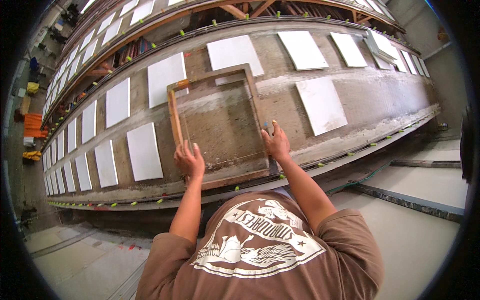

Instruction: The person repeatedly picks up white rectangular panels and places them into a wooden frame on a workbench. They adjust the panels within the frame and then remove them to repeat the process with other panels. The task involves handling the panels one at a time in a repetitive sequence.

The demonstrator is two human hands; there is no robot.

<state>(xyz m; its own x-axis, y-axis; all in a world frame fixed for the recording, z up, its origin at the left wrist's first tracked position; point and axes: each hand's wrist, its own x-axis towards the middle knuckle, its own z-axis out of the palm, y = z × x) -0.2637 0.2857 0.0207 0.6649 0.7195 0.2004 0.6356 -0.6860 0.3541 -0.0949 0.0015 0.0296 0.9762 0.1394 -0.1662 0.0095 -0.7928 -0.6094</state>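
A large wooden frame (172, 112) with a see-through mesh lies flat on a long brown printing table (380, 97). My left hand (189, 161) grips the frame's near left corner. My right hand (275, 142) grips its near right side rail. Through the mesh I see bare brown table surface. A white rectangular sheet (234, 51) lies partly under the frame's far edge, and another white sheet (166, 77) touches its far left corner.
Several white sheets (321, 104) lie in rows along the table, with a second table of sheets (102, 27) behind. Small green pegs (236, 188) line the table's near rail. A grey floor and a raised ledge (407, 200) lie to my right.
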